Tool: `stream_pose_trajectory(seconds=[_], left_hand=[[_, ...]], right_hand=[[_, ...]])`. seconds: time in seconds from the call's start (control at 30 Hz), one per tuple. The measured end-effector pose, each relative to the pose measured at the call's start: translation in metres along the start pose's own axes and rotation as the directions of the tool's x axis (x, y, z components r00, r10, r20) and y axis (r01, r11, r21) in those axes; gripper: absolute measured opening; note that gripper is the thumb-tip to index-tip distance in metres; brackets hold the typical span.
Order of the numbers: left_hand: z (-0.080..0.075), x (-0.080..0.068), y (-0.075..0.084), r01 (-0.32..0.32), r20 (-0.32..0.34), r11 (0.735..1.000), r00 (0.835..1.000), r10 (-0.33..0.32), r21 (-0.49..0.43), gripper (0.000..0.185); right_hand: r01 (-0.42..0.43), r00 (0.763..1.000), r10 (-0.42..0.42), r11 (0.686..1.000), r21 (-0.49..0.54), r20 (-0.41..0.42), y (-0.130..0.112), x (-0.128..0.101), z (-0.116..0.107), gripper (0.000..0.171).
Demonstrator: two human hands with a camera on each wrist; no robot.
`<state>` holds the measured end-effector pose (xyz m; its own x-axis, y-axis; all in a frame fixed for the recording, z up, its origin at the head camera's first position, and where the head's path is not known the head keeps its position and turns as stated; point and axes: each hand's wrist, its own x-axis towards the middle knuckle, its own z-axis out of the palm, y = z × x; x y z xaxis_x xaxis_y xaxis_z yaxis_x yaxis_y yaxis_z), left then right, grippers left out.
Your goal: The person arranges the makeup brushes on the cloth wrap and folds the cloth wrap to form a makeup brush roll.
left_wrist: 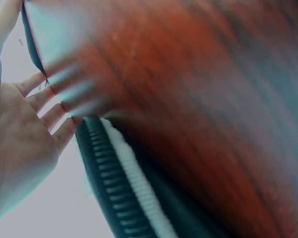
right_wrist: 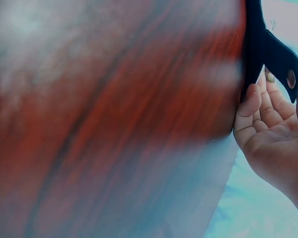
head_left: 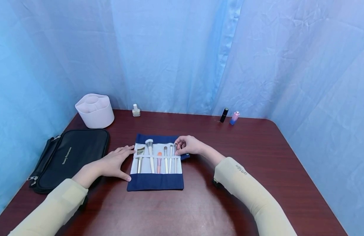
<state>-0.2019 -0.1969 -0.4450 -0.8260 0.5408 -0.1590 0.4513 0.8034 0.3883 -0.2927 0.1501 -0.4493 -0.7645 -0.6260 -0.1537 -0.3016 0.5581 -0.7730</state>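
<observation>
A navy brush roll [head_left: 154, 181] lies unrolled at the middle of the dark red table [head_left: 258, 157]. Its white inside holds several makeup brushes [head_left: 150, 154] under an elastic band. My left hand [head_left: 117, 162] lies flat with straight fingers, touching the roll's left edge. In the left wrist view the left hand [left_wrist: 20, 144] shows spread fingers against the table. My right hand [head_left: 188, 146] has curled fingers at the roll's upper right edge, beside the rightmost brush. The right wrist view shows the right hand [right_wrist: 273, 129] curled round the navy snap strap [right_wrist: 280, 62].
A black zipped pouch [head_left: 71, 155] lies at the left, close to my left forearm. Behind it stands a white organiser cup [head_left: 94, 110]. Along the back edge are a small nail polish bottle [head_left: 136, 110], a black tube [head_left: 224, 115] and a pink-blue bottle [head_left: 234, 118]. Blue curtains surround the table.
</observation>
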Motion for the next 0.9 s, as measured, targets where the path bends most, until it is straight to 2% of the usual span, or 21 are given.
stream_pose_trajectory(seconds=[0.23,0.37,0.43,0.57,0.67,0.8,0.9], left_hand=[[0.0,0.0,0.0,0.007,0.004,1.0,1.0,-0.007,0.0,0.109],[0.0,0.0,0.0,0.003,0.0,1.0,1.0,-0.003,0.0,0.109],[0.0,0.0,-0.001,0.004,0.005,1.0,1.0,-0.004,0.001,0.108],[-0.004,0.002,0.0,0.006,0.034,1.0,0.999,-0.006,-0.003,0.105],[-0.01,0.005,0.002,0.003,0.045,1.0,0.999,-0.003,-0.002,0.098],[-0.018,0.009,0.002,0.009,0.008,1.0,1.0,-0.009,0.03,0.09],[-0.022,0.013,0.001,0.011,-0.036,0.998,0.999,-0.009,0.063,0.091]], right_hand=[[0.0,1.0,0.001,0.994,-0.111,0.003,-0.002,0.0,0.001,0.026],[0.01,1.0,-0.013,0.992,-0.126,-0.024,-0.005,-0.002,0.0,0.029],[0.019,0.998,-0.029,0.986,-0.168,-0.057,-0.007,-0.006,-0.001,0.032],[0.044,0.984,-0.094,0.949,-0.312,-0.149,-0.017,-0.02,-0.003,0.038],[0.07,0.968,-0.153,0.926,-0.371,-0.2,-0.026,-0.033,-0.003,0.04],[0.109,0.945,-0.226,0.9,-0.421,-0.238,-0.035,-0.051,0.001,0.043],[0.124,0.928,-0.273,0.867,-0.482,-0.252,-0.039,-0.064,0.006,0.042]])
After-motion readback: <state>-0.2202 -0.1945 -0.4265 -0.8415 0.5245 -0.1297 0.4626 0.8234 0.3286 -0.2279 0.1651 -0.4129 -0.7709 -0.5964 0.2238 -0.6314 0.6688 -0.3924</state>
